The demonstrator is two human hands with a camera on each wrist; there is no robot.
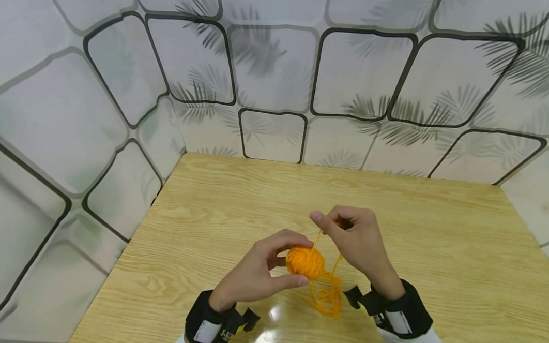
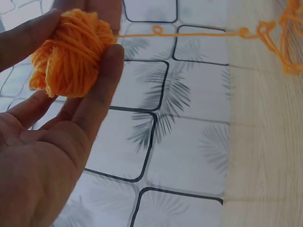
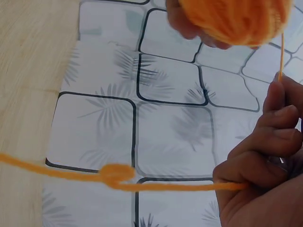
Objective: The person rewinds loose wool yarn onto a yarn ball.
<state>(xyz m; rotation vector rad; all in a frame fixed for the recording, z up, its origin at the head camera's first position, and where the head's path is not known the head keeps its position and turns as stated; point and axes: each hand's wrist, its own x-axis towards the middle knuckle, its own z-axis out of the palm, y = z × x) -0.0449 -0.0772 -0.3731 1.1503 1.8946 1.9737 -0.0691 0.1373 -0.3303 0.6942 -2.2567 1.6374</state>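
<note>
An orange ball of yarn [image 1: 305, 262] is held above the table between the thumb and fingers of my left hand [image 1: 269, 267]. In the left wrist view the wound strands of the yarn ball [image 2: 75, 54] show between the fingertips. My right hand [image 1: 357, 238], just up and to the right, pinches a strand of yarn [image 3: 282, 56] that runs to the ball. From the curled fingers of that right hand [image 3: 265, 156], another length of yarn [image 3: 180, 186] with a small loop in it trails away. It leads down to a loose tangle of yarn [image 1: 327, 294].
The wood-grain table [image 1: 217, 199] spreads around both hands. Behind it and at its left stand fabric walls [image 1: 275, 68] printed with outlined shapes and leaves. Each wrist wears a black strap [image 1: 400, 310] with a small camera.
</note>
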